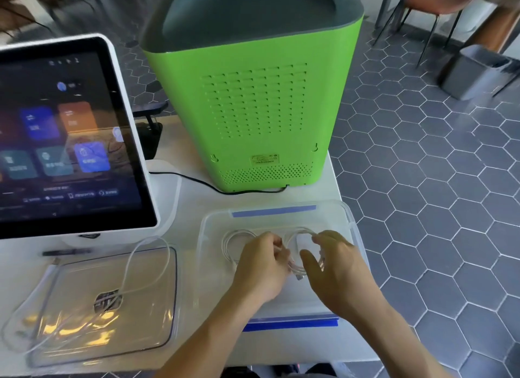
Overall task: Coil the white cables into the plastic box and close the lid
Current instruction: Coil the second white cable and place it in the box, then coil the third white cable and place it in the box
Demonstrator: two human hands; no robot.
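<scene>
A clear plastic box (349, 217) with blue clips stands on the white table, right of centre. Both hands are inside it. My left hand (263, 268) grips a white cable coil (233, 238) lying at the box's left. My right hand (334, 268) curls around a second white coil (299, 232) in the box's middle. The clear lid (157, 315) lies flat on the table to the left. A loose white cable (140, 262) loops across the lid and off its left side.
A big green machine (253, 96) stands behind the box, its black cord (197, 180) running along the table. A white touchscreen terminal (70, 138) stands at the left. A black pen (66, 252) lies below it. The table's right edge is beside the box, above tiled floor.
</scene>
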